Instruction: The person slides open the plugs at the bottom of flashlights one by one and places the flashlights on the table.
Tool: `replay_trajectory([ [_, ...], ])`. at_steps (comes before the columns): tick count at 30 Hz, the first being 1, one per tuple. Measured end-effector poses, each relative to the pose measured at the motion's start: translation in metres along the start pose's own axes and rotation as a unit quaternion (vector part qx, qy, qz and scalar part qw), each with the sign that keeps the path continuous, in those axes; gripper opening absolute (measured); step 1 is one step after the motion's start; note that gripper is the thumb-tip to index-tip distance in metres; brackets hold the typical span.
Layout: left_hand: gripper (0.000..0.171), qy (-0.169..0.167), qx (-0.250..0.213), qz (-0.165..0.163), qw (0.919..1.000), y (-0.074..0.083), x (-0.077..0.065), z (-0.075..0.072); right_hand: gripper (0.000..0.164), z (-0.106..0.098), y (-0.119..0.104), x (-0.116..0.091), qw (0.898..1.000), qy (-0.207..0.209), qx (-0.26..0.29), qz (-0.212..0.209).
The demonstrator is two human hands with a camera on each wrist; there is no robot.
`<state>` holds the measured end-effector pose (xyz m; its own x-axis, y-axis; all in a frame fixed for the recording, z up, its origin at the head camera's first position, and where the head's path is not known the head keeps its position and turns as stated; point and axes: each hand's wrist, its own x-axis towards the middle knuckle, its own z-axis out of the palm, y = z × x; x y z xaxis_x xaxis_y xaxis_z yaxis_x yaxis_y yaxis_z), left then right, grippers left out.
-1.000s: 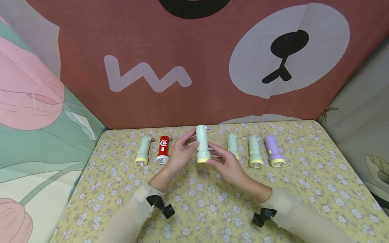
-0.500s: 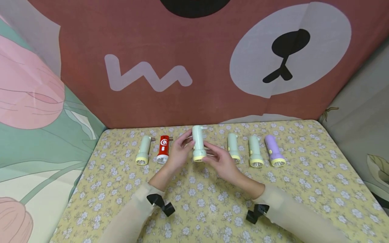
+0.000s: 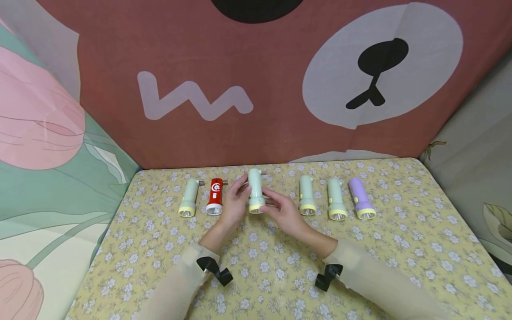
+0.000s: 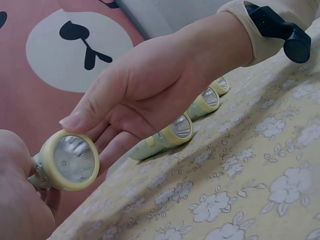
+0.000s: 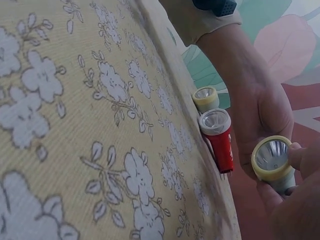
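Shifted slightly leftward since a second ago, a mint flashlight [image 3: 254, 189] is held between a person's left hand [image 3: 234, 204], pinching its barrel, and right hand [image 3: 286, 215], pinching near its yellow rim, likely for steadiness. Its lens faces the wearer, as do those of the neighboring red flashlight [image 3: 215, 197] and farther purple flashlight [image 3: 359, 192], spaced along the flowered tablecloth [image 3: 280, 289].

You've got 6 flashlights [image 3: 255, 186] tot., i.e. 4 lt.-grn. flashlights [image 3: 190, 192], 1 red flashlight [image 3: 215, 195] & 1 purple flashlight [image 3: 359, 191]. Rims: you get 5 yel. rims [image 3: 338, 212] & 1 wht. rim [image 3: 214, 206]. On you: L fingers [image 3: 240, 182] & R fingers [image 3: 275, 195], so 2 sets; 2 sleeves [image 3: 180, 275]; 2 blk. wrist mounts [image 3: 211, 267], 1 per sleeve. Also by you: 1 table [image 3: 280, 266], 1 bear-print cloth [image 3: 276, 66] & 1 flower-print cloth [image 3: 40, 124].
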<state>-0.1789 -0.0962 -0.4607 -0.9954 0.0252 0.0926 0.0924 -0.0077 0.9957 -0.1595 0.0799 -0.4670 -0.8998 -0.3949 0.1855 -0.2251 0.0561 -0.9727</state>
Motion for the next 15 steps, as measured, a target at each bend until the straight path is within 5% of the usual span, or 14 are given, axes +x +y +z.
replay_trajectory([
  [15,0.046,0.041,-0.001,-0.041,0.9983,-0.019,0.002,-0.004,0.057,0.014,0.014,0.014,0.999,0.004,-0.010,0.035],
])
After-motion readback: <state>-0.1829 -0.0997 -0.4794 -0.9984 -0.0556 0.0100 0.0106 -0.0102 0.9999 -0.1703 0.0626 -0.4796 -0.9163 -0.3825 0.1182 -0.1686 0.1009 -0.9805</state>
